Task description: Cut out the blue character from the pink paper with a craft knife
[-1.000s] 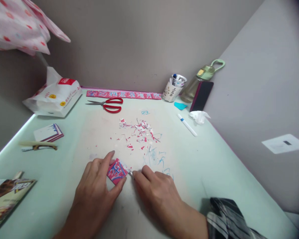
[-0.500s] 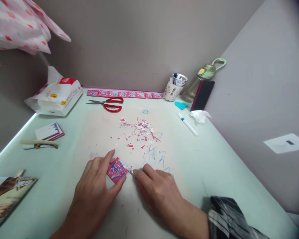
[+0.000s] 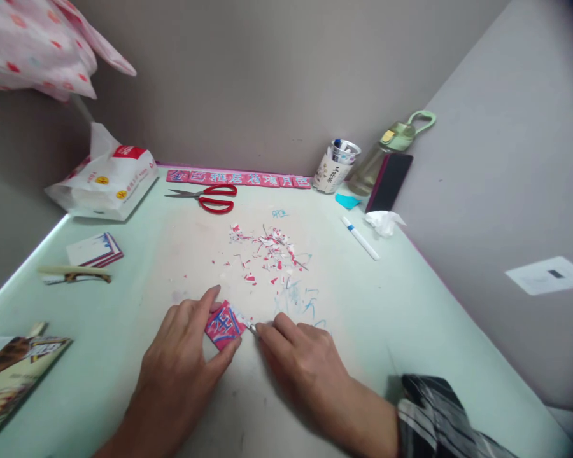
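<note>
My left hand [image 3: 184, 359] pins a small pink square block [image 3: 223, 326] to the table between thumb and fingers. Blue and white strokes form a character on the block's top face. My right hand [image 3: 298, 356] is closed around a thin carving tool whose metal tip [image 3: 251, 327] meets the block's right corner; its handle is hidden in the fist. Pale shavings cling along the block's upper right edge. Beyond both hands lies a scatter of pink and white shavings [image 3: 272, 248].
Red-handled scissors [image 3: 218, 198] lie before a row of pink character blocks [image 3: 246, 179]. Left are a tissue pack [image 3: 128, 178], cards [image 3: 88, 250] and a snack wrapper [image 3: 19, 375]. At right stand a pen cup [image 3: 332, 172], bottle [image 3: 365, 170] and phone [image 3: 390, 182], near a white marker [image 3: 360, 238].
The view has shifted very slightly. Both hands, the block and the carving tool keep nearly the same positions.
</note>
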Demonstrator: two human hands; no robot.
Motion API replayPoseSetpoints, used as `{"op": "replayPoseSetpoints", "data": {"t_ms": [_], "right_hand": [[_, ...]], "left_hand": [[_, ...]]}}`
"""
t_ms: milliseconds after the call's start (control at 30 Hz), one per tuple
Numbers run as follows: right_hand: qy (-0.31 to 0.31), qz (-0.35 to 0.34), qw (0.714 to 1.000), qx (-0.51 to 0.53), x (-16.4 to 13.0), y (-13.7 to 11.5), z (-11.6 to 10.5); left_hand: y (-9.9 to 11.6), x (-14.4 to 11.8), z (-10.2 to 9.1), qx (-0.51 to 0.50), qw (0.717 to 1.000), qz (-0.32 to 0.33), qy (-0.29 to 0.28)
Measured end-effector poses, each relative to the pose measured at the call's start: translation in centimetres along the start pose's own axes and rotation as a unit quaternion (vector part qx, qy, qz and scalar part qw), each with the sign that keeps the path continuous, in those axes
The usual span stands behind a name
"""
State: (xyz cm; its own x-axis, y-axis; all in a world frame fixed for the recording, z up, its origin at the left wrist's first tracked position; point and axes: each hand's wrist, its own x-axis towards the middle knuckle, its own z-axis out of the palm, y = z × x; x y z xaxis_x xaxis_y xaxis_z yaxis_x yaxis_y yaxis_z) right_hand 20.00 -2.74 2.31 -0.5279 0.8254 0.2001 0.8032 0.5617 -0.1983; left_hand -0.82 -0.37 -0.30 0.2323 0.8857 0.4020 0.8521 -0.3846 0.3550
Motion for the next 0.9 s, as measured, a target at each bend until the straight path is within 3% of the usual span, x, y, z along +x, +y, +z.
{"op": "replayPoseSetpoints", "data": {"t_ms": [267,600,900], "right_hand": [[-0.001,-0.012,1.0,-0.013,0.7,0.0,0.1],[-0.02,0.008,1.0,-0.019,-0.7,0.2,-0.2],[-0.018,-0.008,1.0,-0.016,0.0,1.6,-0.7]], "left_hand": [[0.0,0.2,-0.1,-0.005,1.0,-0.01,-0.012],[-0.1,0.3,-0.3,-0.019,1.0,-0.006,-0.015],[-0.8,0.4,-0.7,-0.025,0.999,-0.014,-0.042]]}}
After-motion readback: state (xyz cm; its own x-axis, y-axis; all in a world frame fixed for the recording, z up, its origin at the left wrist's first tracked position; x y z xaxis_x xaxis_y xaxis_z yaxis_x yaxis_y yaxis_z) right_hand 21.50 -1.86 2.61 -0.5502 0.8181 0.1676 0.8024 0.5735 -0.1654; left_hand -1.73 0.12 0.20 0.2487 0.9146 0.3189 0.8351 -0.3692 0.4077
